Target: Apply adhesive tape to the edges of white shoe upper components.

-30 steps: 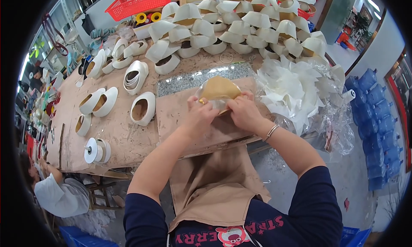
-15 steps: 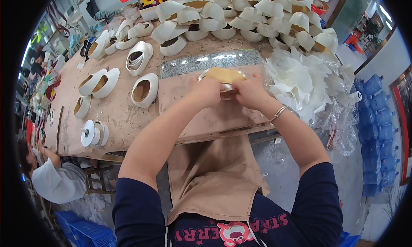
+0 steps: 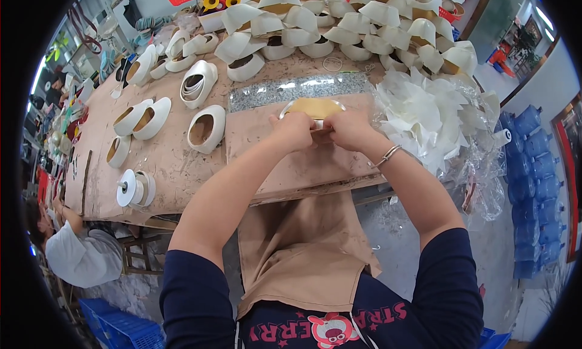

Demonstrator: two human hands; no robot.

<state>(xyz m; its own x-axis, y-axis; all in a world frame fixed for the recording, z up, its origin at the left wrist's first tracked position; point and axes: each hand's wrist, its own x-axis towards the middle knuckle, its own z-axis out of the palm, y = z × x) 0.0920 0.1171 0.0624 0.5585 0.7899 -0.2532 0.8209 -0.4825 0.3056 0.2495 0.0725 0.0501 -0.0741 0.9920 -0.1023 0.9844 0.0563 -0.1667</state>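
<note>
Over the brown work surface in the middle, both my hands grip a white shoe upper with a tan lining. My left hand has its fingers closed on the near left part of the edge. My right hand pinches the same edge just to the right, close to the left fingertips. Between the fingers a short white strip of the edge shows. The underside of the piece is hidden behind my hands. A speckled stone slab lies just beyond it.
White shoe uppers stand to the left, near a white tape spool. Many more uppers are heaped at the back. Cut white pieces lie in clear plastic on the right. Blue water bottles are stacked beyond. A person sits far left.
My two hands have drawn closer together along the near edge of the shoe upper. My right wrist has shifted slightly left and the piece sits a little lower.
</note>
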